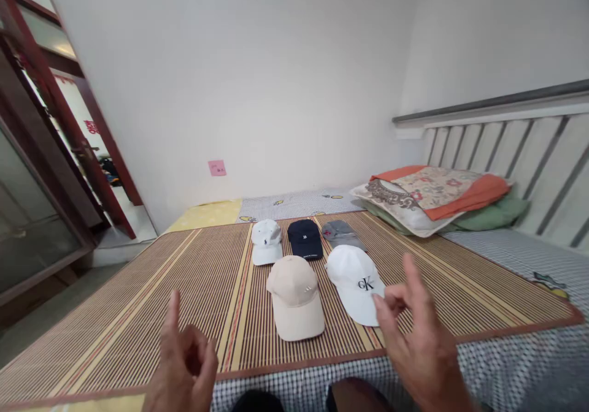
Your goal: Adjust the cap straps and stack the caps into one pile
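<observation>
Several caps lie on a striped bamboo mat. At the back are a white cap with a small logo (267, 241), a black cap (305, 239) and a grey cap (343, 234). Nearer me sit a beige cap (296, 298) and a white cap with black letters (354, 283). My left hand (181, 354) is raised at the lower left, index finger pointing up, other fingers curled, holding nothing. To the right, my right hand (416, 332) also has its index finger raised; its thumb tip overlaps the lettered cap's brim in view, and touch is unclear. Nothing shows in its fingers.
The mat (193, 277) covers a bed with a checked sheet (515, 369). Pillows (437, 197) are stacked at the right by a white slatted headboard (483, 148). A pink note (217, 167) is on the wall, and a door frame (99, 148) stands at the left.
</observation>
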A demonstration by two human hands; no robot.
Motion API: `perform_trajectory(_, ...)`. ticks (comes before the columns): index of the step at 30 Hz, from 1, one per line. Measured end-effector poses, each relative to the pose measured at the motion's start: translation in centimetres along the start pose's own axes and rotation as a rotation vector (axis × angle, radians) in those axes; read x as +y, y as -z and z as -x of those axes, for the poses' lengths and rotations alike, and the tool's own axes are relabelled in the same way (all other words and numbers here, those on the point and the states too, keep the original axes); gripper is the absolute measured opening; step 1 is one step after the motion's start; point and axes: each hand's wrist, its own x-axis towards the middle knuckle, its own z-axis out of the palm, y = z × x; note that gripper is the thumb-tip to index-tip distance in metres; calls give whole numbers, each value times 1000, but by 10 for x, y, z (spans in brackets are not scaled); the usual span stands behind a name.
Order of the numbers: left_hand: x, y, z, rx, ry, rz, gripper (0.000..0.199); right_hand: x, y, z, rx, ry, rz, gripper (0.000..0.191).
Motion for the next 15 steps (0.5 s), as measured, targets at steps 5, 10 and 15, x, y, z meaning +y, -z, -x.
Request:
perform_trajectory(5,-10,-36,2,-259,2,-207,87,3,-38,10,-210,92,47,63)
perform_trajectory(10,-14,-78,0,-582,123,-471,87,14,-78,40,-466,6,77,71)
perform_trajectory(15,-25,-114,3,-712,96,-562,91,25,-109,69,-629,-47,179,72)
